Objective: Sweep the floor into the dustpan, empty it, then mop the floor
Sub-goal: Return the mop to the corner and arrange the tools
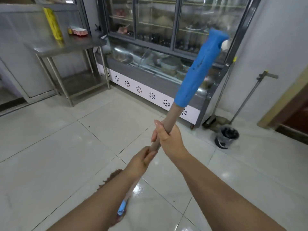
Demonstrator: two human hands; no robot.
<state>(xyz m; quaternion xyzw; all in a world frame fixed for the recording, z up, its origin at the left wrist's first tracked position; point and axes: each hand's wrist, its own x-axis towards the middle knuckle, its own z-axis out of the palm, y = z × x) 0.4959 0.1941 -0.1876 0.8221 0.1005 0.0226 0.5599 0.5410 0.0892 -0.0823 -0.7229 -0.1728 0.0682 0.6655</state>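
Observation:
Both my hands hold a broom by its long brown handle (173, 114), which has a blue grip at the top (200, 70). My right hand (168, 139) grips the handle higher up. Lower on the same handle, my left hand (141, 161) is wrapped around it. The brown broom head (111, 178) sits on the white tiled floor (66, 155), mostly hidden behind my left forearm, with a blue collar (121, 209) showing near it. Small dark crumbs (89, 126) lie on the tiles. No dustpan shows in this view.
A glass-fronted refrigerated display case (166, 55) stands ahead. A steel table (70, 47) is at the left. A small black bin (227, 136) sits by the wall at the right, beside a leaning metal-handled mop (246, 99). A doorway (293, 114) is at far right.

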